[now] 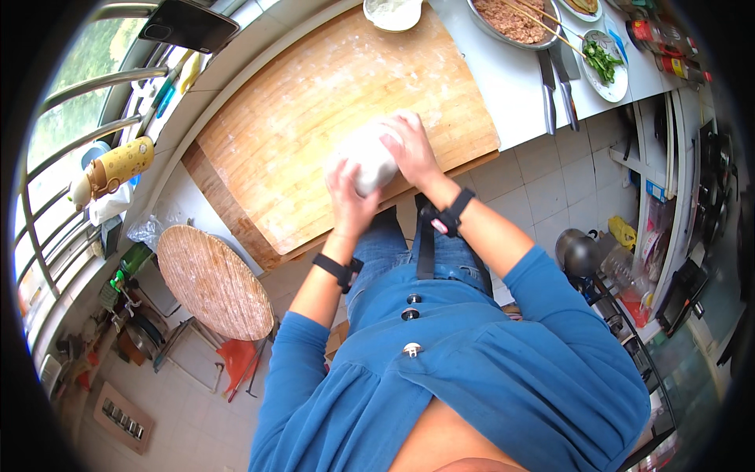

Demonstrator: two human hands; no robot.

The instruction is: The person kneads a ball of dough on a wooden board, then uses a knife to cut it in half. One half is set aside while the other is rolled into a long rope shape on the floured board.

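Observation:
A smooth white ball of dough is near the front edge of a large wooden board dusted with flour. My left hand grips its near left side with the fingers curled round. On the far right side, my right hand clasps it with spread fingers. Both hands look slightly blurred, and the palms are hidden. Whether the dough touches the board or is held just above it, I cannot tell. A black strap circles each wrist.
A bowl of flour stands at the board's far edge. To the right are a metal bowl of minced meat with chopsticks, two knives and a plate of chopped greens. A round wooden board stands at left.

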